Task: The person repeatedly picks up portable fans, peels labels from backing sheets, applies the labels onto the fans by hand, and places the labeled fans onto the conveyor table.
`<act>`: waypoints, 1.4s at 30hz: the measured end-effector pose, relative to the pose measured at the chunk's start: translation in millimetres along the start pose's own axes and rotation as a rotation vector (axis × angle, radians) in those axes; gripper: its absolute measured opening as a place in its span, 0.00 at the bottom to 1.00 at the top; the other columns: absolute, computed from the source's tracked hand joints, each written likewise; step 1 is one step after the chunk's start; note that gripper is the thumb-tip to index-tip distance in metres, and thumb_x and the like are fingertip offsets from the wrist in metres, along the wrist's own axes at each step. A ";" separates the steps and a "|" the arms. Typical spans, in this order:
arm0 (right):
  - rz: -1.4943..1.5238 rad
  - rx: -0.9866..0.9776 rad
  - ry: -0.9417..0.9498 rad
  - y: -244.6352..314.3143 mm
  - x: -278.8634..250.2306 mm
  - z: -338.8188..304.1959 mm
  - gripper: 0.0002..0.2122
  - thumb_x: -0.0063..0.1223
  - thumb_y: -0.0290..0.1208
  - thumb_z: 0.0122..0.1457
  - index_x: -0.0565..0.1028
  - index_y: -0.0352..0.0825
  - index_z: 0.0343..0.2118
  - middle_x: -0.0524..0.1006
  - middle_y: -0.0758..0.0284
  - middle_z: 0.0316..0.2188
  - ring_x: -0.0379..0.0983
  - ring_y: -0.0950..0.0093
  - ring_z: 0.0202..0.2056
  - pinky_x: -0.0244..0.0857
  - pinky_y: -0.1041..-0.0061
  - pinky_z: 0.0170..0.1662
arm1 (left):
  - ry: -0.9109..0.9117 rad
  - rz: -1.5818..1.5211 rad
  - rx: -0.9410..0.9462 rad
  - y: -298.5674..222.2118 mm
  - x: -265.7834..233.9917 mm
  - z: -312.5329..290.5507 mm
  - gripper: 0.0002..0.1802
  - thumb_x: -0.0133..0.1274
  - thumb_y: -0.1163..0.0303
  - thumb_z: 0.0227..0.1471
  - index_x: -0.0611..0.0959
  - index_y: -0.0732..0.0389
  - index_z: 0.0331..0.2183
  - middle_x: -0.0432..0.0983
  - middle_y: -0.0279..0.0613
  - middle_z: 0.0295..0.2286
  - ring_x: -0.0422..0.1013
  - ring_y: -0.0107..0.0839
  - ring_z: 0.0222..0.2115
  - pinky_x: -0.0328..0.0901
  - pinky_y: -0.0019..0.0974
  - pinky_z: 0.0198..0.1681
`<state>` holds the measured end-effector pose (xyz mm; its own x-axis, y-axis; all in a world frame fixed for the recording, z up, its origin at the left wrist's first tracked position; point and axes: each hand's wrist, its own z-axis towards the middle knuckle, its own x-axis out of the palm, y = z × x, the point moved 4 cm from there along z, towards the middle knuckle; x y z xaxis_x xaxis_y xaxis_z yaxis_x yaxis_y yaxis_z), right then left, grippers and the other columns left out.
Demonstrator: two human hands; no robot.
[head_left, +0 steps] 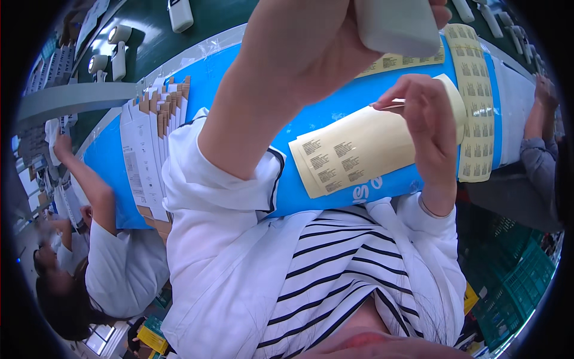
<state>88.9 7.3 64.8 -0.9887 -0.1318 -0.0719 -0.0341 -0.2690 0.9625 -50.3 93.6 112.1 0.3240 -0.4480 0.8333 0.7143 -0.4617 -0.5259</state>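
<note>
My left hand reaches across to the top of the view, its fingers wrapped round a smooth white handheld device, cut off by the upper edge. Just below it, my right hand is closed in a pinch on a thin label, seen nearly edge-on. Under that hand lie cream label sheets, slightly fanned. Printed labels remain at their left end, while the middle is bare backing, and the right end curls up.
More label sheets lie to the right on the blue table cover. Flat white cartons are stacked at left, beside a grey curved bar. White devices rest on the green surface beyond. Co-workers' arms flank me; green crates stand lower right.
</note>
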 end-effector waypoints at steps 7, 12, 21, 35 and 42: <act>-0.103 -0.334 -0.079 63.8 -18.2 11.8 0.06 0.42 0.28 0.62 0.64 0.30 0.36 0.67 0.65 0.27 0.64 0.80 0.25 0.61 0.82 0.28 | -0.101 -0.132 -0.007 35.2 0.4 -7.6 0.14 0.43 0.69 0.57 0.68 0.71 0.40 0.70 0.48 0.32 0.70 0.35 0.35 0.66 0.36 0.41; -0.173 -0.323 -0.214 62.3 -1.4 10.9 0.06 0.46 0.26 0.60 0.67 0.28 0.35 0.69 0.68 0.26 0.62 0.85 0.22 0.58 0.86 0.26 | -0.157 -0.072 0.008 43.1 13.1 -18.5 0.12 0.40 0.68 0.59 0.69 0.69 0.37 0.70 0.48 0.31 0.69 0.36 0.34 0.65 0.38 0.39; -0.219 -0.360 -0.300 62.2 -0.1 11.2 0.05 0.48 0.24 0.59 0.68 0.28 0.35 0.70 0.68 0.27 0.63 0.85 0.22 0.57 0.87 0.24 | -0.294 0.004 0.109 29.1 55.1 -33.6 0.11 0.39 0.68 0.58 0.68 0.68 0.35 0.67 0.47 0.31 0.67 0.37 0.32 0.63 0.42 0.34; -0.229 -0.348 -0.313 58.4 0.7 11.4 0.06 0.49 0.24 0.59 0.69 0.27 0.35 0.71 0.70 0.24 0.64 0.85 0.21 0.57 0.88 0.24 | -0.349 -0.106 0.039 42.8 26.8 -27.2 0.10 0.39 0.69 0.57 0.69 0.67 0.33 0.67 0.46 0.30 0.66 0.35 0.31 0.61 0.40 0.32; -0.229 -0.350 -0.315 55.1 3.3 17.5 0.06 0.49 0.24 0.59 0.69 0.27 0.34 0.71 0.69 0.25 0.64 0.85 0.21 0.57 0.88 0.25 | -0.414 -0.117 0.006 37.8 27.4 -22.4 0.10 0.40 0.69 0.57 0.70 0.67 0.33 0.67 0.45 0.29 0.66 0.35 0.30 0.61 0.40 0.31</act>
<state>81.2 8.7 122.2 -0.9595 0.2466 -0.1366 -0.2571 -0.5673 0.7824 -28.3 46.7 111.3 0.4610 -0.0470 0.8862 0.7646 -0.4859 -0.4235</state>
